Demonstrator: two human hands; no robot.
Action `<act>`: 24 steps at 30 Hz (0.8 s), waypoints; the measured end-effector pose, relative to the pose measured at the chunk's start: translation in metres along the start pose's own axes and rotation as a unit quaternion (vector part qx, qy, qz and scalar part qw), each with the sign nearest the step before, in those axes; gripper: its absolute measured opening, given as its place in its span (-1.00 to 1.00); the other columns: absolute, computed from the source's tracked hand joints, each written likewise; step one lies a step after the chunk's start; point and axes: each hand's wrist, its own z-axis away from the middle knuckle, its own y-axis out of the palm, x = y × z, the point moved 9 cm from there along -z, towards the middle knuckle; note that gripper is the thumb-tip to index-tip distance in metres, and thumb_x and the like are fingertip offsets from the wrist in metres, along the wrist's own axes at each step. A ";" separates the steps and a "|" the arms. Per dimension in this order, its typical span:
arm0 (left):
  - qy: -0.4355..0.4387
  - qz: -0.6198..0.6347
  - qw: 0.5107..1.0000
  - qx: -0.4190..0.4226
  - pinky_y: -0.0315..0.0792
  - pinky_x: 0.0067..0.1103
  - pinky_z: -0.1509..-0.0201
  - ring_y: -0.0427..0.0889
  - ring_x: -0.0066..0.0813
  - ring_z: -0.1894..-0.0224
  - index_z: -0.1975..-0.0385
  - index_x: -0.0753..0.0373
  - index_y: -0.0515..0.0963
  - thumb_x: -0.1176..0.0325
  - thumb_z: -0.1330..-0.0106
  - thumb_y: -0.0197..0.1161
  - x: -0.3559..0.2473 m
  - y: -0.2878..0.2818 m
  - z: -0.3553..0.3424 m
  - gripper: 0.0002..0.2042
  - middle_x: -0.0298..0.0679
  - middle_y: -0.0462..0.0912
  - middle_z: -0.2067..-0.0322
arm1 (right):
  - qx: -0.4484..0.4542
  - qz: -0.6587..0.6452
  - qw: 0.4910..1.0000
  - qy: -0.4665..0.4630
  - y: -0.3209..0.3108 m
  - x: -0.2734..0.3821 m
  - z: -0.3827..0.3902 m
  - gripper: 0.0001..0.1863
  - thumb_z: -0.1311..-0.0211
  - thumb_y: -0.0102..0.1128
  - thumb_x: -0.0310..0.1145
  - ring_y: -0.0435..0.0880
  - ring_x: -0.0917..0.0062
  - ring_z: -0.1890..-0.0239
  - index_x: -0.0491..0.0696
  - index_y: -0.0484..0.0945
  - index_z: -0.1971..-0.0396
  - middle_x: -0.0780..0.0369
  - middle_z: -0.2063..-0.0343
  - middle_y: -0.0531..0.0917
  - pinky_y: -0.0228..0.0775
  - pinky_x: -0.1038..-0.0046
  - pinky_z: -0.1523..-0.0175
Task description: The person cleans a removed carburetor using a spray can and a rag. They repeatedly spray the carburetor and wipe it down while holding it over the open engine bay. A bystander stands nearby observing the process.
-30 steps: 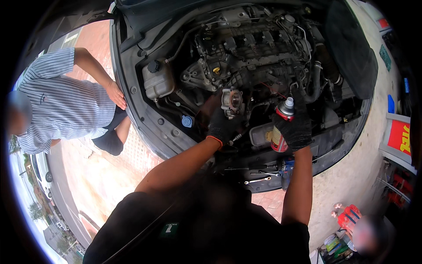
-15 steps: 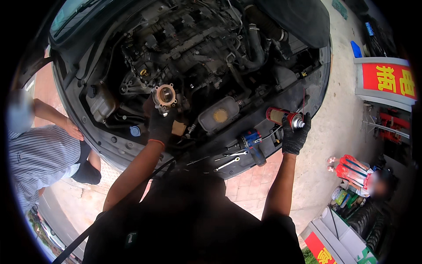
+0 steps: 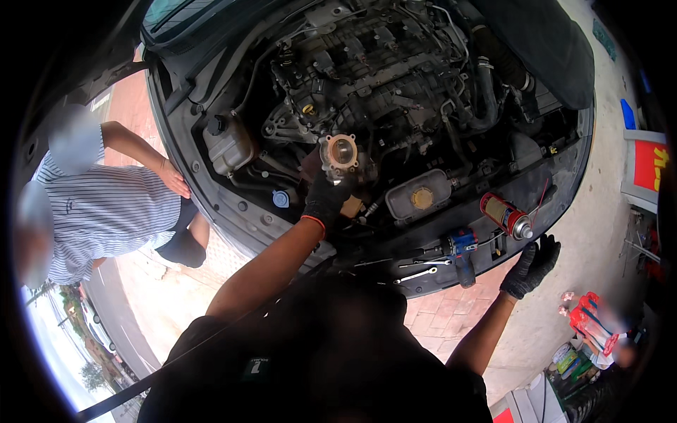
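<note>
Over the left part of the engine bay, my left hand, in a dark glove, is closed around a throttle body. Its round bore and copper-coloured flange face up. On the front panel of the car lies a red spray can with a silver top and a thin red straw. My right hand, gloved as well, is just nearer to me than the can, apart from it, with fingers stretched out and nothing in them.
A blue cordless power tool and spanners lie on the front panel. A coolant tank and a blue cap are on the left. At the left fender stands a person in a striped shirt, one hand on its edge.
My right hand has let go of the spray can and drawn back toward me, fingers opening. The left hand still grips the throttle body. The whole view has shifted, moving the scene rightward.
</note>
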 end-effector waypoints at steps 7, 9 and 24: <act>-0.060 0.197 0.973 0.104 0.60 -0.52 0.21 0.70 -0.47 0.25 -0.04 0.26 0.55 0.19 -0.38 0.34 -0.004 0.011 0.011 -0.65 -0.25 0.70 0.21 | 0.159 -0.154 0.973 0.072 0.122 0.088 0.076 -0.80 -0.39 0.16 -0.47 0.61 0.52 0.31 -0.17 0.53 0.04 0.23 0.27 0.67 0.50 0.44 0.10; -0.074 0.232 0.963 0.112 0.61 -0.52 0.21 0.70 -0.47 0.25 -0.04 0.25 0.55 0.19 -0.37 0.34 -0.007 0.006 0.011 -0.65 -0.25 0.70 0.22 | 0.305 -0.154 0.927 0.155 0.213 0.062 0.115 -0.76 -0.36 0.23 -0.50 0.63 0.55 0.08 -0.13 0.60 0.00 0.25 0.13 0.66 0.54 0.43 -0.03; 0.033 -0.119 0.987 0.108 0.51 -0.40 -0.15 0.68 -0.24 0.01 -0.13 0.32 0.52 0.21 -0.32 0.34 -0.007 0.010 0.062 -0.55 -0.09 0.71 0.07 | 0.428 -0.402 0.716 0.378 0.361 0.013 0.174 -0.57 -0.40 0.10 -0.31 0.65 0.53 0.01 -0.13 0.51 -0.20 0.23 -0.03 0.65 0.54 0.47 -0.04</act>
